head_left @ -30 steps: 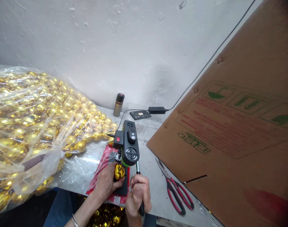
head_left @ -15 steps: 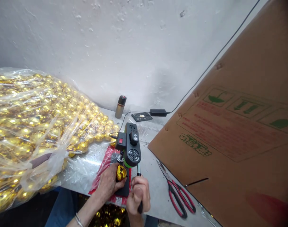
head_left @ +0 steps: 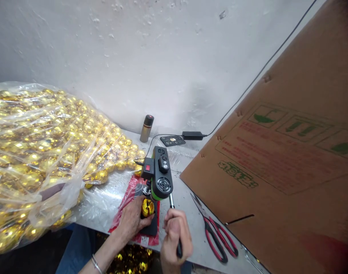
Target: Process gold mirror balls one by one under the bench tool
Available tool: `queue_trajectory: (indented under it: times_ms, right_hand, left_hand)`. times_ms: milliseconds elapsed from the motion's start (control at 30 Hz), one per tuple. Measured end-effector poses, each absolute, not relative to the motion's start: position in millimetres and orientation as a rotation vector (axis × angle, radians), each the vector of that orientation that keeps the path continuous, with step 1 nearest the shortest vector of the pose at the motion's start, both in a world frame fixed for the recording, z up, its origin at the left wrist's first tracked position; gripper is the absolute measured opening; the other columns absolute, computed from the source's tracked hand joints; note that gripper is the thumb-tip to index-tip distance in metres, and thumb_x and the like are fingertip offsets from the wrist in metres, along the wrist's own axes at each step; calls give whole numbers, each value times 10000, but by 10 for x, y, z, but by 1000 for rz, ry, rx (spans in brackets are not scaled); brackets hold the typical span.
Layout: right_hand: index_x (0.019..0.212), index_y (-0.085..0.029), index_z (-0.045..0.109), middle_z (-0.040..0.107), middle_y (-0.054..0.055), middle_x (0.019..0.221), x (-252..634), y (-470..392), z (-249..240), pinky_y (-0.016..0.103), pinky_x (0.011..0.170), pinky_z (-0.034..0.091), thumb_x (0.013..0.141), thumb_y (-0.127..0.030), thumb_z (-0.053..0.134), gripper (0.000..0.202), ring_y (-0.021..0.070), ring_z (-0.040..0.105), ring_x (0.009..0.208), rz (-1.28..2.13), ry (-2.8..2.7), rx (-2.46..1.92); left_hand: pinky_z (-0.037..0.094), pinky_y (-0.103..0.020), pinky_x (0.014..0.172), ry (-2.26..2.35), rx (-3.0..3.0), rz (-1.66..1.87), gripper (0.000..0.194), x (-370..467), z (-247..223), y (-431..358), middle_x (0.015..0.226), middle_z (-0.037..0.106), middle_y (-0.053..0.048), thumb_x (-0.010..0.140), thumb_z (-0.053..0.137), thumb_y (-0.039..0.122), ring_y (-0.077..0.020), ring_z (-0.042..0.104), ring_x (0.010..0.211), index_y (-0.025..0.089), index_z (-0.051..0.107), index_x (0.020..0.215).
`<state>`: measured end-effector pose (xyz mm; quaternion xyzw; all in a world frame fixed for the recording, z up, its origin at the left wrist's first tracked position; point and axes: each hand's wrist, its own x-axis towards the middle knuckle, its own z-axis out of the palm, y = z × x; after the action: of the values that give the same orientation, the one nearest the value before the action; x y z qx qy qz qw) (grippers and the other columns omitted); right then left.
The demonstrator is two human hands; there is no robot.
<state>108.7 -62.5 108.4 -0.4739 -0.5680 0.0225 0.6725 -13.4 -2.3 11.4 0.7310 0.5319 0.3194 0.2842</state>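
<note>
A shiny gold ball (head_left: 148,207) sits under the head of a small black and green bench press (head_left: 163,171), over the machine's dark base. My left hand (head_left: 133,217) is closed on the ball, thumb at its near side and fingers at its left. Dark marks or gaps show on the ball's surface. My right hand (head_left: 176,234) is wrapped round the black grip of the press's lever (head_left: 172,201), whose metal rod runs up to the machine. Red plastic sheeting (head_left: 127,203) lies beneath the base.
A clear bag of gold balls (head_left: 48,152) fills the left. Red-handled scissors (head_left: 215,232) lie right of the press, beside a large cardboard box (head_left: 276,152). Behind stand a spray can (head_left: 146,128), a phone (head_left: 172,140) and a black power adapter (head_left: 192,135) with its cord.
My right hand has moved right and slightly toward me with the lever, which now slants more. My left hand still holds the ball in nearly the same place.
</note>
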Motion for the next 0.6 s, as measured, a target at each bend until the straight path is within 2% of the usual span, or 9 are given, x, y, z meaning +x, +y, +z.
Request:
queue_trajectory:
  times_ms: [133, 233, 333, 400, 500, 600]
  right_hand:
    - [750, -214, 560, 515, -23, 682, 1081, -622, 1571, 249, 517, 371, 1106, -234, 489, 363, 119, 480, 569, 139, -1270, -1081]
    - [709, -211, 544, 498, -23, 664, 1067, -591, 1570, 247, 522, 375, 1104, -214, 489, 398, 118, 492, 572, 102, -1250, -1029]
    - [703, -209, 542, 510, -14, 677, 1054, -579, 1390, 247, 506, 379, 1091, -194, 502, 390, 118, 500, 566, 85, -1222, -1004]
    - [696, -211, 533, 522, -6, 679, 1050, -577, 1289, 247, 496, 381, 1081, -190, 514, 386, 121, 506, 567, 78, -1210, -995]
    - [691, -213, 535, 541, 0, 676, 1055, -567, 1228, 244, 486, 383, 1071, -182, 530, 381, 122, 510, 560, 67, -1198, -980]
    - [672, -211, 544, 542, 5, 666, 1069, -551, 1216, 247, 491, 391, 1059, -186, 556, 388, 129, 526, 567, 56, -1189, -969]
  left_hand:
    - [653, -511, 1000, 1278, 2086, 943, 553, -294, 4, -232, 1254, 798, -180, 830, 759, 267, -365, 781, 1151, 179, 652, 1366]
    - [655, -470, 1029, 1159, 2242, 1022, 645, -527, -313, -579, 1341, 777, -165, 830, 779, 242, -357, 772, 1205, 239, 615, 1454]
    - [685, -338, 932, 1090, 2385, 1027, 569, -733, -679, -898, 1293, 811, -112, 890, 804, 351, -301, 821, 1097, 341, 642, 1435]
    - [682, -280, 892, 1117, 2438, 1035, 494, -808, -801, -971, 1264, 823, -92, 946, 766, 446, -268, 832, 1055, 368, 649, 1420]
    - [677, -329, 932, 1276, 2479, 1176, 423, -850, -675, -768, 1254, 813, -136, 1021, 642, 501, -290, 810, 1106, 287, 664, 1385]
    - [647, -432, 1000, 1685, 2390, 1191, 320, -923, -280, -273, 1231, 791, -162, 1075, 481, 301, -308, 768, 1153, 222, 704, 1291]
